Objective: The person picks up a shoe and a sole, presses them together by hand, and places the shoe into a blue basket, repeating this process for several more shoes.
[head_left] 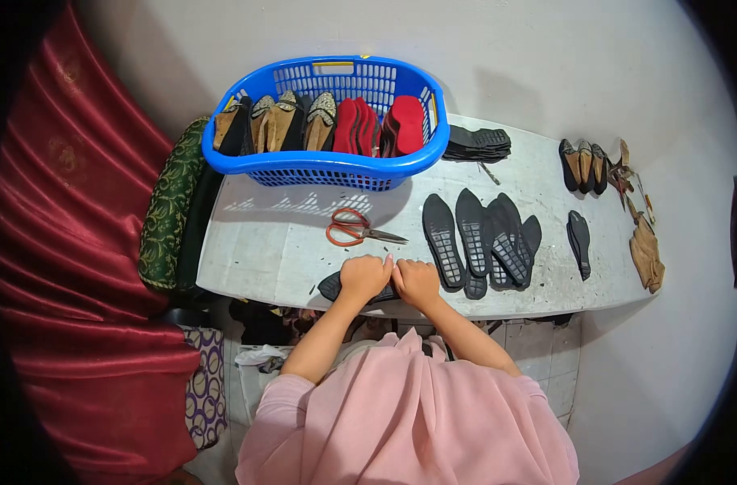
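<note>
Near the table's front edge lies a black shoe sole [330, 286], its pointed end to the left and much of it covered by my hands. My left hand [366, 277] is closed on its middle part. Beside it, my right hand [417, 282] is closed at the sole's right end, the thumbs of both hands nearly touching. Just beyond my hands are scissors [360, 229] with orange handles, blades pointing right. To the right several black soles [443, 236] lie side by side and overlapping, with grid patterns facing up.
A blue basket [328, 168] at the back left holds shoes and red pieces. Behind the soles is a black stack [477, 144]. Farther right are black shoes [585, 167], a small black sole pair [578, 244] and brown cloth [646, 255]. Scraps dot the white table [255, 259].
</note>
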`<act>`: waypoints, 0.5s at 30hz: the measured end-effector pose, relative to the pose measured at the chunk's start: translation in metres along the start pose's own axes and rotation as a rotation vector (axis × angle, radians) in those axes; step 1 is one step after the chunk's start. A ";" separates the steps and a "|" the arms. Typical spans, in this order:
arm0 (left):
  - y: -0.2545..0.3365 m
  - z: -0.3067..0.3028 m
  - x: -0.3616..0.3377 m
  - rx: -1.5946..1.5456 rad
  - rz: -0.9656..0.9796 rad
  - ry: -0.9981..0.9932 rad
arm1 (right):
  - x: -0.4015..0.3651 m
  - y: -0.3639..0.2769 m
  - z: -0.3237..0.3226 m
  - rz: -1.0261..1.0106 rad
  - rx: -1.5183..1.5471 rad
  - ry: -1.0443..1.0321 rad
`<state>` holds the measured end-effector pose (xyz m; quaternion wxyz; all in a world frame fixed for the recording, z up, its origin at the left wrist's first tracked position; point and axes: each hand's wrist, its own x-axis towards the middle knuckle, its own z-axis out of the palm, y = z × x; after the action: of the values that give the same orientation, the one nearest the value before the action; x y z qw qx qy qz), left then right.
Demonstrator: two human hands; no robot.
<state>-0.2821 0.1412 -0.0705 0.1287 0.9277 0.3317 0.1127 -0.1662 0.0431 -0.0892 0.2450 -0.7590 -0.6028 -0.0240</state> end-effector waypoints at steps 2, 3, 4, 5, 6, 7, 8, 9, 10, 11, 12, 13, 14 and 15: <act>-0.001 0.003 0.006 0.063 0.028 -0.107 | 0.003 0.006 -0.004 0.081 0.097 -0.081; -0.002 0.009 0.005 0.055 0.036 0.076 | 0.005 0.009 -0.006 0.144 0.160 -0.127; -0.002 0.010 0.007 0.062 0.044 0.071 | 0.006 0.012 -0.008 0.207 0.226 -0.175; -0.003 0.012 0.007 0.068 0.048 0.062 | 0.007 0.014 -0.011 0.305 0.206 -0.227; -0.003 0.012 0.008 0.075 0.052 0.055 | 0.005 0.016 -0.012 0.333 0.161 -0.253; -0.003 0.012 0.009 0.072 0.043 0.042 | 0.004 0.017 -0.012 0.359 0.116 -0.277; -0.002 0.010 0.010 0.069 0.034 0.030 | 0.005 0.018 -0.011 0.383 0.071 -0.298; -0.002 0.009 0.012 0.065 0.024 0.020 | 0.002 0.019 -0.001 0.338 0.024 -0.177; -0.003 0.011 0.013 0.056 0.045 0.033 | 0.002 0.019 -0.003 0.288 -0.017 -0.148; -0.005 0.014 0.014 0.047 0.064 0.046 | 0.003 0.017 -0.006 0.237 -0.058 -0.121; -0.007 0.015 0.014 0.039 0.083 0.060 | 0.004 0.016 -0.007 0.186 -0.097 -0.092; -0.006 0.014 0.011 0.043 0.116 0.088 | 0.004 0.015 -0.007 0.168 -0.106 -0.084; -0.002 0.013 0.006 0.046 0.151 0.119 | 0.005 0.016 -0.006 0.149 -0.118 -0.074; 0.002 0.012 0.002 0.048 0.188 0.151 | 0.006 0.018 -0.006 0.131 -0.131 -0.063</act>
<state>-0.2756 0.1392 -0.0810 0.0700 0.9464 0.2548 0.1858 -0.1469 0.0435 -0.0885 0.1770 -0.8115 -0.5564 -0.0234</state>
